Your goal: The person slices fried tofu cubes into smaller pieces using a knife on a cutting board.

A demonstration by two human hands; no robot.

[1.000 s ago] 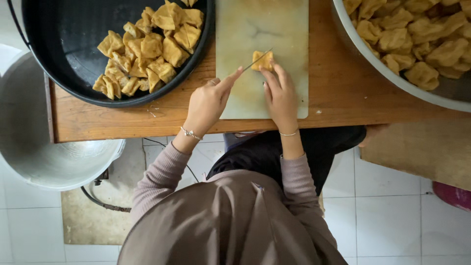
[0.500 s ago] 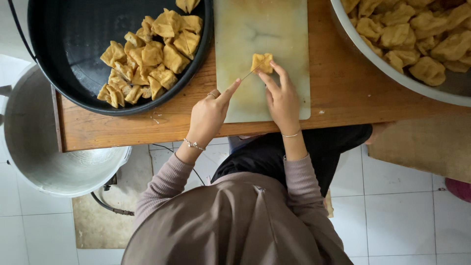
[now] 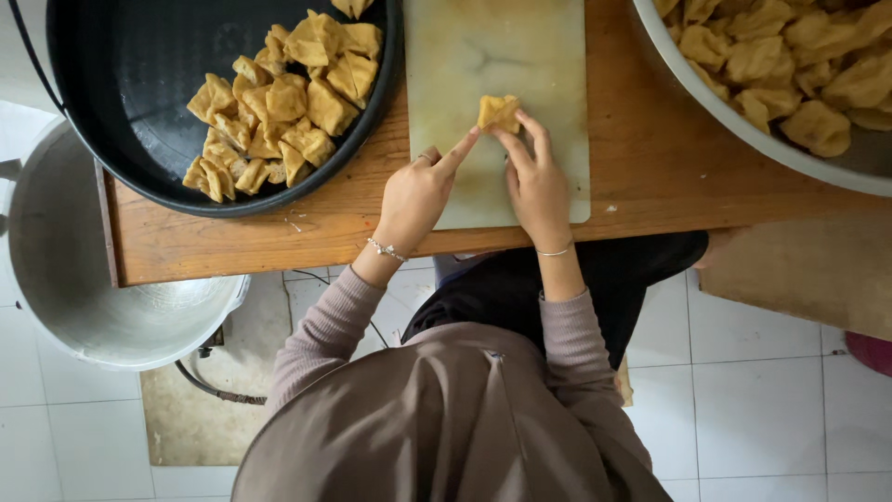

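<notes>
Black pan (image 3: 111, 112) and metal bowl (image 3: 743, 139) flank the hands (image 3: 474, 191).

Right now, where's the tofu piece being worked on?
Head view: the fried tofu piece lies on the pale cutting board, top centre, between the left hand and right hand fingertips.

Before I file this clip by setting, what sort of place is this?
Probably a home or small food-prep kitchen. A wooden table on a tiled floor carries a pale cutting board, a black pan of cut fried tofu pieces and a big metal bowl of whole ones.
</notes>
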